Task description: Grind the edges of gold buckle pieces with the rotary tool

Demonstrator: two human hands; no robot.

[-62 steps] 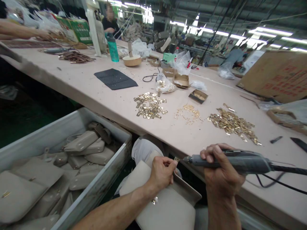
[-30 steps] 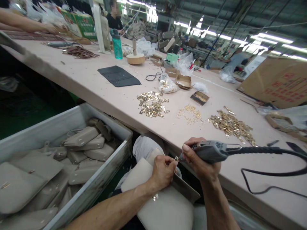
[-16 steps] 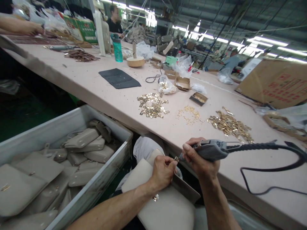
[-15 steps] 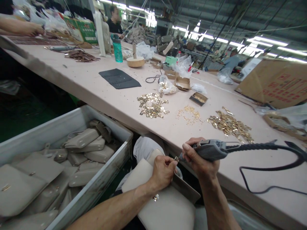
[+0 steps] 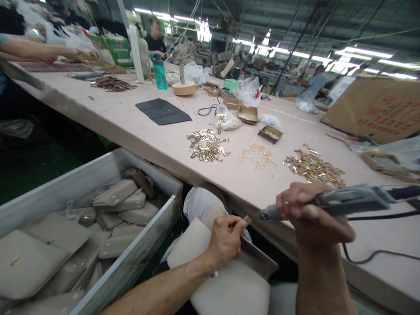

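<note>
My left hand (image 5: 226, 238) is closed, pinching a small gold metal fitting (image 5: 247, 219) on the edge of a beige bag (image 5: 226, 284) that lies on my lap. My right hand (image 5: 310, 218) is wrapped around a grey corded electric screwdriver (image 5: 341, 202). Its tip (image 5: 262, 215) points left and sits a short gap to the right of the fitting. Both hands hover just below the front edge of the pink table (image 5: 131, 127).
On the table lie piles of gold fittings (image 5: 207, 146) (image 5: 313, 167), small screws (image 5: 257, 155), a black sheet (image 5: 163, 111) and a cardboard box (image 5: 377, 107). A grey bin (image 5: 144, 249) of beige bags stands at my left. Another person's arm (image 5: 29, 48) reaches over the far left.
My right hand has pulled the screwdriver back to the right, off the fitting, and turned it more level. My left hand keeps its pinch on the fitting.
</note>
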